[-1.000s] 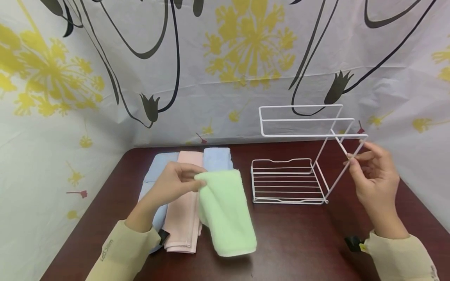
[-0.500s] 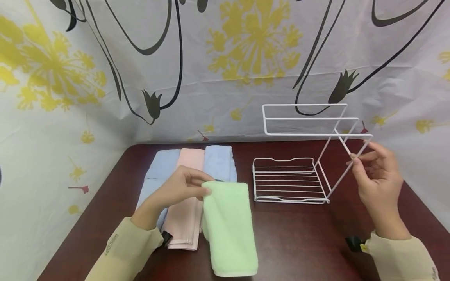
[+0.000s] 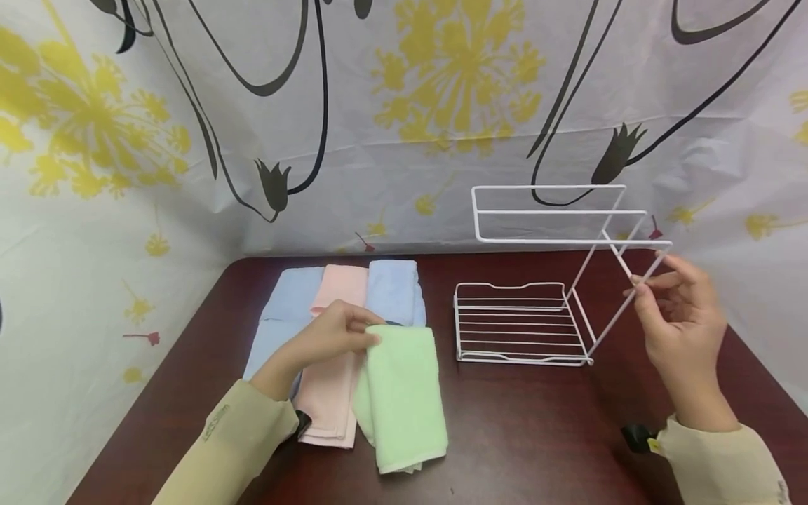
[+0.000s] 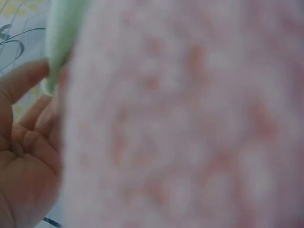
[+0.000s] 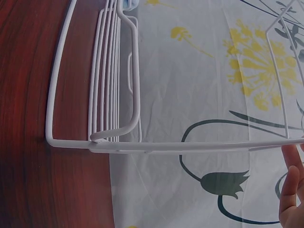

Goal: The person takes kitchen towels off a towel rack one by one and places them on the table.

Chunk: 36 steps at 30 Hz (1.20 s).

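Observation:
My left hand (image 3: 334,335) pinches the top left corner of a folded light-green towel (image 3: 407,400), which hangs low in front of the towel rows. In the left wrist view the thumb and fingers meet at the green towel's edge (image 4: 64,33), while a blurred pink towel (image 4: 190,118) fills most of the picture. On the right, my right hand (image 3: 687,322) holds the slanted side bar of a white wire rack (image 3: 574,242) between thumb and fingers. The right wrist view shows the rack's long side bar (image 5: 190,147), with fingertips (image 5: 289,187) at its far end.
Folded blue towels (image 3: 293,291) and pink towels (image 3: 328,414) lie in rows at the left, with another blue towel (image 3: 393,291) behind the green one. The dark red table (image 3: 530,435) meets a patterned cloth backdrop (image 3: 353,182) at the back and sides.
The left hand has moved slightly right with the green towel. The towel's lower end dropped toward me, then drew back and left. The right hand keeps its hold on the rack.

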{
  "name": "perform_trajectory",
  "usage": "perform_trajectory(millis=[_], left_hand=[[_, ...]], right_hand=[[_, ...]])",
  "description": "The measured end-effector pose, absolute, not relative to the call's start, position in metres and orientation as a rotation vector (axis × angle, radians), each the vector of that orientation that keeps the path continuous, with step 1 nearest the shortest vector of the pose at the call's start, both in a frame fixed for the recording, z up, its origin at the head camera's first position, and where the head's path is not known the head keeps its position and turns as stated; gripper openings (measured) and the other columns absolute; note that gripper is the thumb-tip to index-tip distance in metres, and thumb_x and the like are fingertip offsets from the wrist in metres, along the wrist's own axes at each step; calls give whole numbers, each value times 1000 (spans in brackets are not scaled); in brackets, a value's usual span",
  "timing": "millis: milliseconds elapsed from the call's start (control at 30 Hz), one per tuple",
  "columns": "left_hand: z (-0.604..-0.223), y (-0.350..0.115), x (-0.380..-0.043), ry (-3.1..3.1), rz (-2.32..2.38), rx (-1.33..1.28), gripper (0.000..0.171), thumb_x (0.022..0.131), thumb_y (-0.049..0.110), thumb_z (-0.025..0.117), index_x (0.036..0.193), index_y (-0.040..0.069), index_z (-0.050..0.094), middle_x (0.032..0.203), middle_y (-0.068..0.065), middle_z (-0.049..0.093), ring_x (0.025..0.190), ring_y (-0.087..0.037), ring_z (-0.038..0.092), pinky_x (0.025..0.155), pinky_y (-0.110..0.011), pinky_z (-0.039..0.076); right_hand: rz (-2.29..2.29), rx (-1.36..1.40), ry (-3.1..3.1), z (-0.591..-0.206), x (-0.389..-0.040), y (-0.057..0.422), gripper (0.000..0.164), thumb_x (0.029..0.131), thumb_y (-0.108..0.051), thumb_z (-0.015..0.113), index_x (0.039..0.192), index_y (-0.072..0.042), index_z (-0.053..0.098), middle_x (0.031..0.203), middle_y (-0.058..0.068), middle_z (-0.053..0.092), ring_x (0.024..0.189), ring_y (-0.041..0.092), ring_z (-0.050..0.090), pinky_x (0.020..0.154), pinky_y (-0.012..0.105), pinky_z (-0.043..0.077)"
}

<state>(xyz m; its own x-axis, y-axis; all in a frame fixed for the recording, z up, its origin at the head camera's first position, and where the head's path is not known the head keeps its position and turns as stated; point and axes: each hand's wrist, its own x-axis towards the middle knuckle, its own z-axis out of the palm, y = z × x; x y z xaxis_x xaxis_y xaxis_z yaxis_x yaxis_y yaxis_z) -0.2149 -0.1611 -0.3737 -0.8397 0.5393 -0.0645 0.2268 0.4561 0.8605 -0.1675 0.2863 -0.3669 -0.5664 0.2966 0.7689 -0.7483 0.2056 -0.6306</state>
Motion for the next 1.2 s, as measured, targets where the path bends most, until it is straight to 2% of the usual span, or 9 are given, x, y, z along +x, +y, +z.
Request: perform_trajectory(millis=[167,300,433,500,600,667,767,1000,1200], left_hand=[[-380,-160,-222,2426,1280,621,26,89,8,71,113,-2,72,82,-10,76,69,-5,61,67,-21,54],[-385,-160,-226,2430,1276,572,26,90,6,70,114,-2,72,69,-4,69,65,-5,56,66,-21,52],[-391,-159,-229,2424,1280,548,26,90,6,70,114,-4,71,63,-2,64,64,-5,56,65,-21,52],[-394,-159,-230,2421,1282,537,26,90,6,70,114,-4,71,68,-6,68,65,-5,58,66,-21,53],[-396,-160,-231,2412,1292,521,27,90,5,69,115,-5,70,85,-14,75,70,-6,62,69,-24,56],[-397,-160,-231,2400,1303,512,27,91,5,69,115,-6,70,98,-18,76,76,-8,65,72,-26,58],[-399,-160,-232,2391,1316,504,27,91,5,68,116,-6,69,109,-20,74,83,-9,67,75,-29,60],[-395,-158,-229,2403,1344,462,27,90,3,70,116,-6,69,113,-22,72,91,-18,71,78,-32,61],[-386,-161,-223,2532,1245,508,28,90,11,70,116,0,71,117,-17,72,109,-29,69,93,-41,57]], right_hand=[[1515,447,-1594,-366,-166,286,46,83,21,54,129,16,51,87,-2,68,84,4,72,69,9,52],[1551,468,-1569,-367,-166,286,46,82,22,54,128,16,51,88,-1,69,83,5,72,69,10,52],[1502,444,-1616,-367,-166,286,47,83,21,54,129,15,51,89,-3,68,84,3,72,69,9,52],[1477,431,-1638,-368,-166,287,47,83,21,54,130,15,51,90,-4,68,85,3,72,69,9,51],[1449,416,-1663,-368,-165,287,47,84,21,54,130,15,50,90,-5,67,85,2,72,69,8,51],[1453,414,-1659,-369,-166,287,47,84,21,54,130,15,50,90,-5,68,84,2,72,69,8,51],[1448,407,-1659,-369,-167,286,47,84,21,54,130,15,51,90,-5,68,84,1,71,69,8,51],[1465,417,-1640,-368,-167,286,46,83,21,54,129,15,51,89,-4,68,84,1,71,70,9,51],[1529,464,-1609,-369,-163,289,47,83,23,53,130,15,51,91,-2,69,85,4,72,70,9,52]])
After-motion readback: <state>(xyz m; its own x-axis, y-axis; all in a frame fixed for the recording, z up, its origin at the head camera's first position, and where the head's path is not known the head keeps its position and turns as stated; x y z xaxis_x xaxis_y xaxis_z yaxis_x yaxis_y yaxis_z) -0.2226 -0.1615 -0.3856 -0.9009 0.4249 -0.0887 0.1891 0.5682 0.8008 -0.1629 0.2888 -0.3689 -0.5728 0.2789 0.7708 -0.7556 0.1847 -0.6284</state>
